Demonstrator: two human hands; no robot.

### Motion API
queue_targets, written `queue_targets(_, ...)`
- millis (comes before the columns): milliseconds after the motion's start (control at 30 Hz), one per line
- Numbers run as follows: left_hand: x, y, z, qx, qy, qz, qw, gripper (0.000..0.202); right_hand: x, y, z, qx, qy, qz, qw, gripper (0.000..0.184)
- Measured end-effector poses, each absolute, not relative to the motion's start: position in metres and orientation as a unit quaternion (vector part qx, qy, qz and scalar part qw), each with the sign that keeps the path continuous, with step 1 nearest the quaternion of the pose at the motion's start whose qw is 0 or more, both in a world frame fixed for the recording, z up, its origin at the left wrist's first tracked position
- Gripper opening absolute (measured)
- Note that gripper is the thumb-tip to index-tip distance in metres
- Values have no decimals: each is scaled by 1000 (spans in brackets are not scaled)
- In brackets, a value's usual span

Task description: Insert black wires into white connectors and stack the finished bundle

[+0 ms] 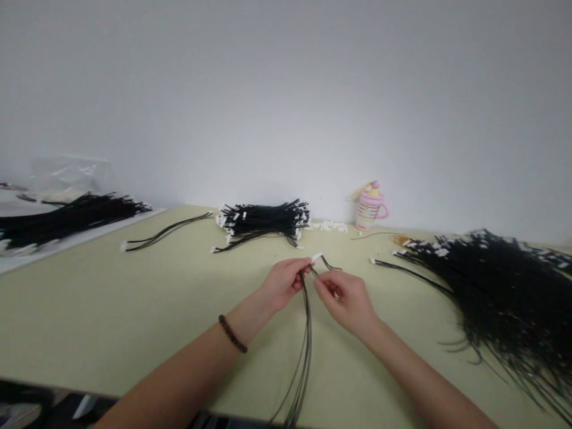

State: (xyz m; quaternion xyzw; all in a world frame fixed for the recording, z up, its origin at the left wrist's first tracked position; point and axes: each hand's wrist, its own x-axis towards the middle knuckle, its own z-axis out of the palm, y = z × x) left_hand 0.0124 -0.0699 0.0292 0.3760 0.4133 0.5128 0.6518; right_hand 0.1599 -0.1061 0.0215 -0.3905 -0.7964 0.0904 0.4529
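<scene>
My left hand, with a dark beaded bracelet on the wrist, pinches a black wire harness just below its white connector. Several loose wires of this harness hang down from the fingers past the table's front edge. Close beside it on the right, my right hand is closed with thumb and forefinger on one or more thin black wires near the connector. How many wires it grips I cannot tell.
A bundle of black harnesses lies at the wall, with white connectors beside it. A large wire pile covers the right; another pile is left. A pink cup stands behind. A single harness lies left of centre.
</scene>
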Motion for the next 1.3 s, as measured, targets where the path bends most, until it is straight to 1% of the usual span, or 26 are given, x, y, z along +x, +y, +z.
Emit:
queue_targets(33, 13, -71, 30, 378, 413, 515, 649, 16, 156, -107, 18, -391, -803, 128, 432, 17)
queue_targets(100, 14, -73, 30, 382, 414, 516, 646, 16, 149, -106, 11, -400, -791, 204, 416, 22)
queue_targets(300, 17, -78, 31, 395, 414, 509, 643, 14, 136, -99, -4, -423, -665, 423, 446, 38)
queue_targets(433, 18, -78, 29, 396, 413, 508, 644, 13, 133, -100, -1, -418, -556, 535, 479, 34)
queue_targets(500, 18, -78, 28, 396, 415, 507, 643, 14, 133, -102, 1, -413, -517, 571, 486, 33)
queue_targets(667, 17, -79, 29, 401, 414, 513, 636, 17, 134, -101, 4, -407, -520, 575, 484, 33)
queue_targets(733, 17, -78, 29, 402, 416, 519, 629, 17, 136, -99, 4, -407, -545, 554, 480, 34)
queue_targets(900, 18, -78, 30, 397, 430, 537, 608, 16, 145, -95, 4, -415, -687, 374, 464, 34)
queue_targets(967, 19, -79, 30, 394, 433, 542, 603, 16, 148, -93, 4, -420, -704, 350, 453, 33)
queue_targets(1033, 20, -80, 31, 387, 437, 547, 600, 14, 149, -92, 4, -417, -701, 370, 445, 33)
queue_targets(1100, 21, -80, 32, 378, 441, 552, 598, 13, 149, -92, 7, -406, -680, 417, 445, 30)
queue_targets(1200, 18, -77, 33, 357, 444, 567, 595, 12, 151, -96, 19, -394, -610, 520, 449, 20)
queue_targets(1267, 14, -73, 34, 338, 447, 577, 594, 11, 158, -99, 31, -358, -549, 606, 451, 27)
queue_targets(1300, 12, -71, 34, 329, 448, 581, 595, 11, 163, -100, 38, -325, -516, 646, 460, 26)
